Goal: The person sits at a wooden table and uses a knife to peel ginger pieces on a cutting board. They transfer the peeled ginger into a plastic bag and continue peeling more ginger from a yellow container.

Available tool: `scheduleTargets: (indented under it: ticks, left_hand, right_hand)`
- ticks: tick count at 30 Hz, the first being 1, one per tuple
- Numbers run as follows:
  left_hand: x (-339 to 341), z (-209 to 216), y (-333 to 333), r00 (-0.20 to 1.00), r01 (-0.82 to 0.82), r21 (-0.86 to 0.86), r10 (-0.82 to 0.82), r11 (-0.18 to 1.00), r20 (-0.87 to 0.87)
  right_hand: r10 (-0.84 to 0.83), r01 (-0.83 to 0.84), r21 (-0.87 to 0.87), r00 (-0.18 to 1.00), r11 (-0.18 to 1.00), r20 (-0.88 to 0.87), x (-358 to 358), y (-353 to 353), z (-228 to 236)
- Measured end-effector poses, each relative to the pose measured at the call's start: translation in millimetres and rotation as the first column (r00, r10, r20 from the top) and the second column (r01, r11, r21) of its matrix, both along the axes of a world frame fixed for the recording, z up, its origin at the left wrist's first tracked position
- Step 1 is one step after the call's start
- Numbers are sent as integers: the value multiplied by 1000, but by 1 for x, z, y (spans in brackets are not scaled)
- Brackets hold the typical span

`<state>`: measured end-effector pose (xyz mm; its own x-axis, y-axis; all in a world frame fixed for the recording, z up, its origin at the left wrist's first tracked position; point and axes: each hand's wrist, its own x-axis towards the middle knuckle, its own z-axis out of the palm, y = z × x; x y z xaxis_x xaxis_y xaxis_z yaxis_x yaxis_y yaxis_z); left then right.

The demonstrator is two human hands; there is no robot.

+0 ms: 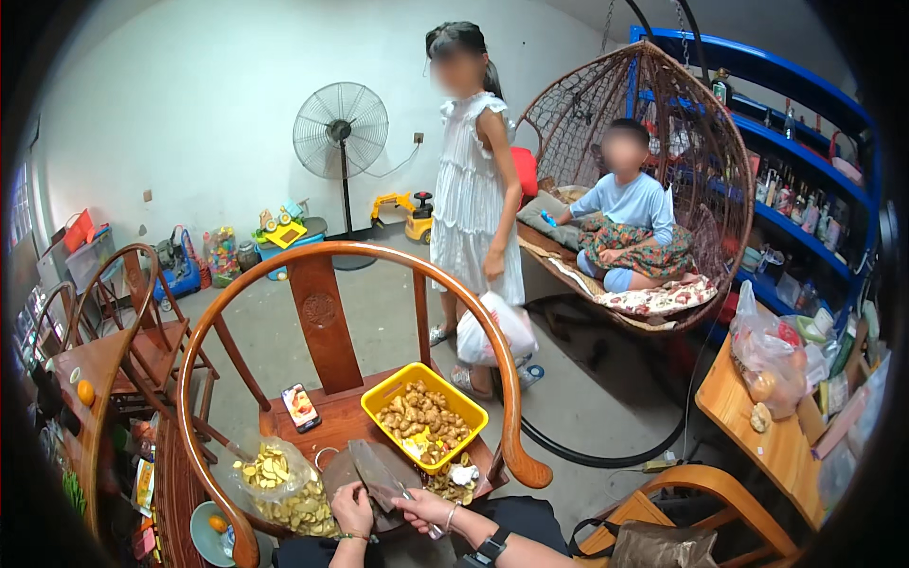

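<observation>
My right hand [426, 509] grips the handle of a kitchen knife [377, 470], a wide grey blade slanting up and left over a dark board [343, 473]. Close to the blade's lower edge, my left hand [352, 512] has its fingers drawn together; what they pinch is too small to make out. The board lies on a wooden armchair's seat. Behind it stands a yellow plastic basket [478, 413] of knobbly ginger roots [421, 417]. Left of the board, a clear plastic bag bulges with pale yellow slices [294, 492]. Scraps [454, 481] lie right of the board.
The chair's curved rail [204, 379] arches around the work. A phone [301, 406] lies on the seat; a bowl [208, 532] sits lower left. One person [478, 189] stands behind the chair with a white bag [497, 331]; another sits in a hanging wicker chair [568, 104].
</observation>
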<state>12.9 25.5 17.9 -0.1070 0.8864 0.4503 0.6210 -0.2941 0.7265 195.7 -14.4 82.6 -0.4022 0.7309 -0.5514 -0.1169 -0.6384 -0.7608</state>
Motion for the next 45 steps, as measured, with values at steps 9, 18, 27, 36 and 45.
scheduleTargets:
  ticks: [9,18,27,36,45]
  left_hand:
    - [-16,-20,15,464,327,-274,99,904,880]
    - [2,29,-1,47,511,-194,198,838,979]
    - [-3,-10,14,72,581,-169,157,796,985]
    - [-3,18,1,997,-58,-334,40,941,-60]
    - [4,18,-5,947,134,-413,-239,901,-214]
  right_hand:
    - [12,-45,-134,973,990,-231,-5,-4,-1]
    - [48,-97,-155,954,983,-296,-5,-12,-4]
    - [-42,14,-151,982,988,-183,0,-9,-2]
    - [-160,-22,354,864,935,476,35,-15,26]
    - [-54,28,81,942,996,332,66,-32,11]
